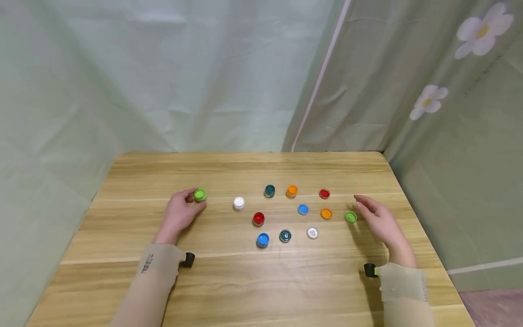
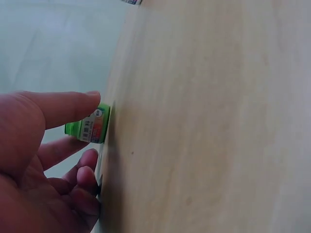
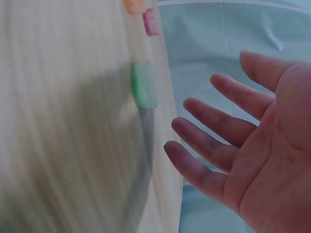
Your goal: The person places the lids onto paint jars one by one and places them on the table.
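Observation:
My left hand (image 1: 182, 211) is at the left of the table, index finger and thumb around a small open jar of light green paint (image 1: 200, 195). In the left wrist view the jar (image 2: 91, 124) stands upright with a printed label, its sides partly covered by the thumb and a finger. My right hand (image 1: 381, 221) hovers at the right with fingers spread and nothing in them. Just left of it lies a light green lid (image 1: 351, 217), also seen in the right wrist view as a blurred green lid (image 3: 144, 85).
Open paint jars stand mid-table: white (image 1: 239, 203), red (image 1: 259, 219), blue (image 1: 263, 240), dark green (image 1: 269, 190) and orange (image 1: 292, 191). Lids lie to their right: dark green (image 1: 285, 235), white (image 1: 312, 233), blue (image 1: 303, 209), orange (image 1: 326, 213) and red (image 1: 324, 194). A curtain (image 1: 229, 91) hangs behind.

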The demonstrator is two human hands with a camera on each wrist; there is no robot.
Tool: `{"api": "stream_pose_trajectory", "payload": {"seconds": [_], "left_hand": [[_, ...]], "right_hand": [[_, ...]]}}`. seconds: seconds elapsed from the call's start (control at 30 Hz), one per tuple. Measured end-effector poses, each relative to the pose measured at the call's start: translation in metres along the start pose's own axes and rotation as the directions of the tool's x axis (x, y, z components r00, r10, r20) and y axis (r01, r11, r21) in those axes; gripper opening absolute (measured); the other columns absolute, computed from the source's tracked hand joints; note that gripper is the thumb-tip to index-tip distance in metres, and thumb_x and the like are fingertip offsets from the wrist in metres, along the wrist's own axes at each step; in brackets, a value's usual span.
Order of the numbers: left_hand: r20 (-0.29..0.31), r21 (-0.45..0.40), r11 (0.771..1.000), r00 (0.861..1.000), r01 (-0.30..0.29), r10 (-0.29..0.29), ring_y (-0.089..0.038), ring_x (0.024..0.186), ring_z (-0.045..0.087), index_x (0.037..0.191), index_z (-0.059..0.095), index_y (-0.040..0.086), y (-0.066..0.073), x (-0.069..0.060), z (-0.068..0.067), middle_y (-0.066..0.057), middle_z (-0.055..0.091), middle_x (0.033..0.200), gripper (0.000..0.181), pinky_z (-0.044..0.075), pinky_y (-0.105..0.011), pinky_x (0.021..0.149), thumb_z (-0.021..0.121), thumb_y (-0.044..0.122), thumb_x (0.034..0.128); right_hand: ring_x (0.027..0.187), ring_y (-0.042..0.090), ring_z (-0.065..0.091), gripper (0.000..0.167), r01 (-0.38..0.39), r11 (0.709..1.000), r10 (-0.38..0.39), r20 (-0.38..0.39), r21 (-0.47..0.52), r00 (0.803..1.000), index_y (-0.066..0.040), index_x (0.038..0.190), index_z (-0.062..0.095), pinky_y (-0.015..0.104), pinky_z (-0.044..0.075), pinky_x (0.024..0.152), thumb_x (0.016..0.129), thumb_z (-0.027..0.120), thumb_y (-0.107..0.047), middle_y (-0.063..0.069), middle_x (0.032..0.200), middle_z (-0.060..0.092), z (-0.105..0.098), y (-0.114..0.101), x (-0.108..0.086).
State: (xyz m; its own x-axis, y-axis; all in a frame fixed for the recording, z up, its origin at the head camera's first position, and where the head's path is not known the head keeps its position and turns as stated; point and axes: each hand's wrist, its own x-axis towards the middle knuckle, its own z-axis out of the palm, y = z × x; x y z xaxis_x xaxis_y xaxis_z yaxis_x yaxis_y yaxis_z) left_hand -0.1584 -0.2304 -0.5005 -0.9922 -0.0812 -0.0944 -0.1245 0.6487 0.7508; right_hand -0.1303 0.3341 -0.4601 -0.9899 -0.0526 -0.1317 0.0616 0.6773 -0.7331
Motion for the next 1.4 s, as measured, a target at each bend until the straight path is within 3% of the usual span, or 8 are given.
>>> {"api": "stream_pose_trajectory", "payload": {"seconds": [0.23, 0.4, 0.53, 0.7, 0.87, 0.97, 1.13, 1.4], "left_hand": [[-0.027, 0.014, 1.0, 1.0, 0.015, -0.015, -0.038, 0.109, 0.053, 0.143, 0.061, -0.006, -0.003, 0.005, 0.01, -0.023, 0.059, 0.119, 0.055, 0.044, -0.054, 0.099, 0.078, 0.02, 0.0974], [-0.059, -0.026, 0.999, 0.998, 0.02, -0.021, -0.043, 0.119, 0.055, 0.14, 0.062, -0.008, -0.003, 0.004, 0.013, -0.029, 0.06, 0.13, 0.051, 0.043, -0.059, 0.107, 0.077, 0.018, 0.0988], [-0.134, -0.131, 0.991, 0.991, -0.001, -0.017, -0.036, 0.113, 0.06, 0.14, 0.064, -0.004, 0.005, -0.005, 0.011, -0.025, 0.065, 0.127, 0.048, 0.051, -0.043, 0.096, 0.077, 0.019, 0.0996], [-0.254, -0.312, 0.943, 0.966, -0.12, 0.039, -0.019, 0.097, 0.061, 0.138, 0.069, 0.007, 0.032, -0.022, 0.005, -0.01, 0.07, 0.115, 0.043, 0.048, -0.02, 0.075, 0.08, 0.022, 0.0995], [-0.31, -0.433, 0.865, 0.943, -0.254, 0.122, -0.016, 0.098, 0.059, 0.137, 0.071, 0.007, 0.057, -0.031, 0.005, -0.002, 0.067, 0.113, 0.039, 0.048, -0.021, 0.079, 0.079, 0.015, 0.0996], [-0.323, -0.473, 0.826, 0.933, -0.307, 0.161, -0.016, 0.102, 0.058, 0.136, 0.071, 0.006, 0.063, -0.03, 0.008, 0.0, 0.067, 0.115, 0.038, 0.048, -0.023, 0.083, 0.079, 0.011, 0.0995], [-0.33, -0.46, 0.818, 0.921, -0.347, 0.205, -0.017, 0.105, 0.057, 0.137, 0.071, 0.007, 0.069, -0.031, 0.011, -0.001, 0.065, 0.12, 0.037, 0.047, -0.023, 0.085, 0.077, 0.013, 0.101], [-0.299, -0.46, 0.81, 0.922, -0.364, 0.245, -0.019, 0.102, 0.056, 0.147, 0.065, 0.01, 0.073, -0.033, 0.016, -0.004, 0.063, 0.124, 0.047, 0.048, -0.022, 0.085, 0.075, 0.012, 0.1019]], "right_hand": [[0.145, 0.05, 0.044, 0.058, -0.014, 0.999, 0.014, -0.017, -0.034, 1.0, -0.005, 0.161, 0.046, 0.069, 0.034, 0.115, 0.115, 0.049, -0.041, 0.027, 0.155, 0.052, 0.005, 0.006, -0.006], [0.145, 0.05, 0.044, 0.058, -0.021, 0.999, 0.021, -0.014, -0.045, 1.0, -0.006, 0.16, 0.047, 0.069, 0.034, 0.115, 0.115, 0.049, -0.041, 0.027, 0.156, 0.051, 0.007, 0.008, -0.009], [0.142, 0.051, 0.048, 0.058, -0.01, 0.998, 0.01, 0.0, -0.066, 1.0, -0.004, 0.16, 0.047, 0.068, 0.036, 0.114, 0.114, 0.051, -0.04, 0.028, 0.157, 0.051, 0.01, 0.01, -0.01], [0.142, 0.053, 0.047, 0.062, 0.015, 0.992, -0.011, 0.037, -0.127, 0.999, -0.001, 0.16, 0.045, 0.069, 0.035, 0.115, 0.111, 0.061, -0.036, 0.031, 0.157, 0.049, 0.015, 0.011, -0.008], [0.147, 0.055, 0.039, 0.066, 0.017, 0.986, -0.006, 0.064, -0.168, 0.998, -0.001, 0.16, 0.045, 0.071, 0.03, 0.117, 0.106, 0.069, -0.03, 0.032, 0.16, 0.044, 0.02, 0.006, -0.003], [0.14, 0.054, 0.047, 0.065, 0.028, 0.985, -0.019, 0.056, -0.17, 0.998, -0.001, 0.158, 0.048, 0.07, 0.036, 0.113, 0.103, 0.074, -0.024, 0.032, 0.156, 0.049, 0.024, 0.005, 0.0], [0.116, 0.043, 0.056, 0.06, 0.045, 0.982, -0.042, 0.022, -0.185, 0.999, 0.001, 0.152, 0.054, 0.063, 0.047, 0.101, 0.099, 0.078, -0.012, 0.031, 0.149, 0.049, 0.029, 0.007, 0.002], [0.106, 0.037, 0.053, 0.046, 0.027, 0.98, -0.027, 0.002, -0.198, 1.0, 0.002, 0.143, 0.062, 0.055, 0.046, 0.093, 0.1, 0.075, -0.01, 0.031, 0.141, 0.048, 0.033, 0.007, 0.006]]}}
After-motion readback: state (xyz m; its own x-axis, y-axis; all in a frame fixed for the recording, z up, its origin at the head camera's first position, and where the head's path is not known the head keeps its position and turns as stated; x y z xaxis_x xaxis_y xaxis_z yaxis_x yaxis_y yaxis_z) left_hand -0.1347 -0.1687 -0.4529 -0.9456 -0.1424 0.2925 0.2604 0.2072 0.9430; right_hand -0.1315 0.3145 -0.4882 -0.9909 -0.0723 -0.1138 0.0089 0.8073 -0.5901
